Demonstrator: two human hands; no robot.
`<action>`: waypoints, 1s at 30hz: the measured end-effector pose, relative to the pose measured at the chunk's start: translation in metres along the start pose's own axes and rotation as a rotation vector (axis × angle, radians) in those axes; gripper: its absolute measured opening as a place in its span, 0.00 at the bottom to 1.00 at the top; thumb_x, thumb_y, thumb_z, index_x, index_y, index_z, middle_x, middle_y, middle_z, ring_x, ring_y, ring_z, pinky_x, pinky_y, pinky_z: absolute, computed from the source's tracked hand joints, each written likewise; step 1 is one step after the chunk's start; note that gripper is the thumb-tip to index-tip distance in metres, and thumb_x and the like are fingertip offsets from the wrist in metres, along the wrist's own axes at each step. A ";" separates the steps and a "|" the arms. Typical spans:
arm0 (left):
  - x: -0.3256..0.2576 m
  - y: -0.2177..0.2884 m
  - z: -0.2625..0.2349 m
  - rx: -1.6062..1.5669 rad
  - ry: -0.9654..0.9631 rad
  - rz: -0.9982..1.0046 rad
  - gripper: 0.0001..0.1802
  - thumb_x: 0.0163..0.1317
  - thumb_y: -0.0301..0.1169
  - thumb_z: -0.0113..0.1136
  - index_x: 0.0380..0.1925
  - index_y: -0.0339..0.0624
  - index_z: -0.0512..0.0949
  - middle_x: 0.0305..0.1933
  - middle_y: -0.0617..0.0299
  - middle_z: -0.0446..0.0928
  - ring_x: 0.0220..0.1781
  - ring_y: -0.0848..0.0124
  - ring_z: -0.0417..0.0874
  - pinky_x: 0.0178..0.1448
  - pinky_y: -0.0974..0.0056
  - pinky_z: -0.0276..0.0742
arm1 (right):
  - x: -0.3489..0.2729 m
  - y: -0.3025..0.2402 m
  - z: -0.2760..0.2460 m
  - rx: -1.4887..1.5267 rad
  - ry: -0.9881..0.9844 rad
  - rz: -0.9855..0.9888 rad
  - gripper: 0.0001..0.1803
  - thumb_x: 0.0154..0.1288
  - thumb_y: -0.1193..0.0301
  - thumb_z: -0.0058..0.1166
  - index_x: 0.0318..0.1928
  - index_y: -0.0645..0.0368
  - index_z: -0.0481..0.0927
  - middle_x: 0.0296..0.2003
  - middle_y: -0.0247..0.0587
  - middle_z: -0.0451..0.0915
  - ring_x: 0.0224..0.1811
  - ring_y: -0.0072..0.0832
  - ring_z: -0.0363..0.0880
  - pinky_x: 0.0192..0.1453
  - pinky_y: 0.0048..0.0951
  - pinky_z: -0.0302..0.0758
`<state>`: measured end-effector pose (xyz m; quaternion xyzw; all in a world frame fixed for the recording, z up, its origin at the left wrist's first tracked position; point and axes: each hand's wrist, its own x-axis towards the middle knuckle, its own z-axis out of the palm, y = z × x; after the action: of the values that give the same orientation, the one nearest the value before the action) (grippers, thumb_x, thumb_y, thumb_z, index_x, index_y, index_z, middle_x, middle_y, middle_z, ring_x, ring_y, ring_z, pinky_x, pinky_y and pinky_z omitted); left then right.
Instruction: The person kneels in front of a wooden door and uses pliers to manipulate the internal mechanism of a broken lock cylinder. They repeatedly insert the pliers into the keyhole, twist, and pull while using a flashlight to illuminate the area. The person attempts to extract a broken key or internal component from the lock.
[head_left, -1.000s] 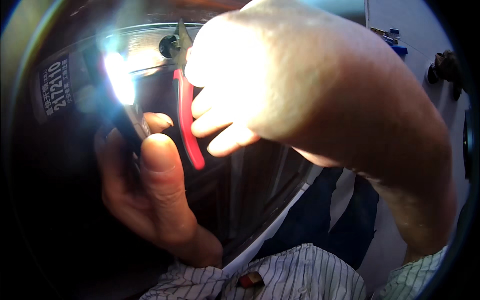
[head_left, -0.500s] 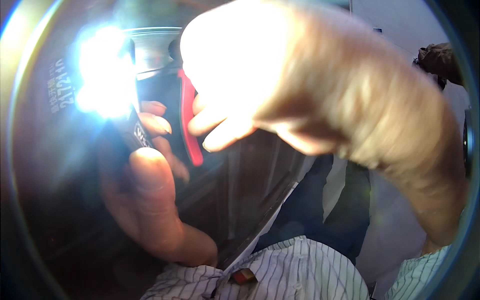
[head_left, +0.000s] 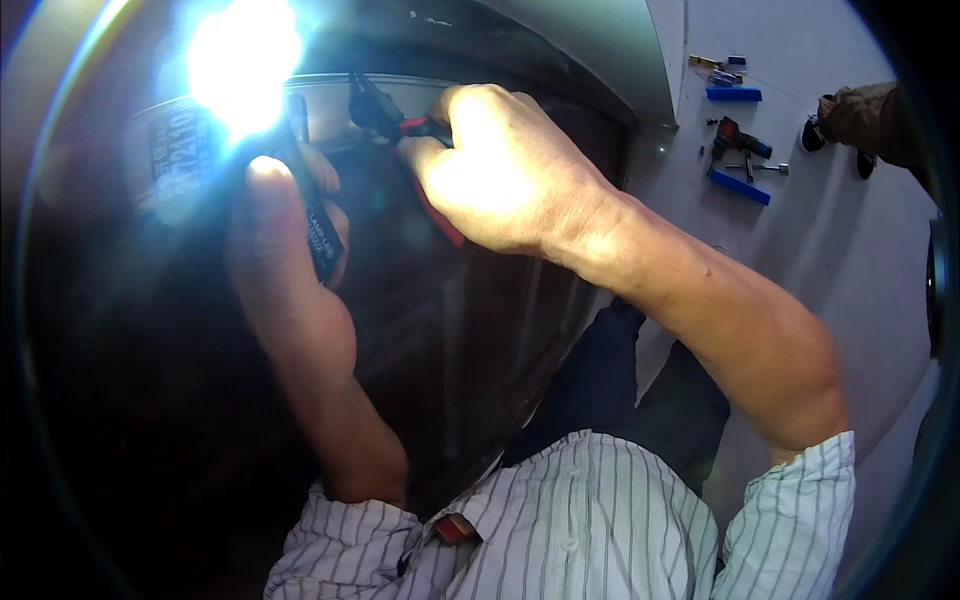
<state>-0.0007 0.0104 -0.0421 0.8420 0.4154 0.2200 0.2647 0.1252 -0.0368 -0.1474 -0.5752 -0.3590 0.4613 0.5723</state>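
The right grip (head_left: 490, 165) is clenched around red-handled pliers (head_left: 380, 114), whose dark head (head_left: 368, 102) juts out to its left while a red handle (head_left: 444, 224) shows below; left of the pliers, the left grip (head_left: 277, 225) grasps a lit black lamp (head_left: 321, 232), and behind the pliers' head runs a pale metal strip (head_left: 326, 116), though glare leaves any contact uncertain

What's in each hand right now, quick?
Left hand: closed around a black lamp, which is shining brightly.
Right hand: closed, holding pliers with red on the handles.
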 end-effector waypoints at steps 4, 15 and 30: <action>0.007 -0.027 -0.015 -0.098 -0.132 0.064 0.19 0.82 0.42 0.44 0.47 0.39 0.78 0.41 0.61 0.80 0.25 0.81 0.70 0.26 0.75 0.60 | 0.006 0.009 0.009 -0.071 0.041 -0.043 0.20 0.70 0.65 0.54 0.40 0.76 0.83 0.30 0.63 0.85 0.36 0.49 0.89 0.46 0.42 0.82; 0.008 0.006 -0.031 -0.047 -0.276 -0.033 0.26 0.79 0.55 0.49 0.36 0.43 0.77 0.24 0.72 0.64 0.24 0.82 0.64 0.29 0.73 0.59 | -0.003 -0.024 0.016 -0.208 -0.005 0.024 0.19 0.69 0.64 0.55 0.42 0.73 0.82 0.35 0.68 0.84 0.42 0.59 0.86 0.50 0.49 0.82; 0.008 -0.018 -0.033 -0.006 -0.173 -0.043 0.21 0.80 0.52 0.48 0.41 0.47 0.76 0.30 0.74 0.66 0.27 0.84 0.62 0.27 0.74 0.56 | -0.009 0.001 0.036 -0.282 0.145 -0.138 0.18 0.67 0.64 0.58 0.48 0.66 0.84 0.38 0.66 0.85 0.45 0.59 0.85 0.53 0.48 0.82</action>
<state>-0.0264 0.0345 -0.0273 0.8479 0.4084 0.1419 0.3068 0.0889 -0.0337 -0.1442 -0.6554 -0.4166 0.3233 0.5407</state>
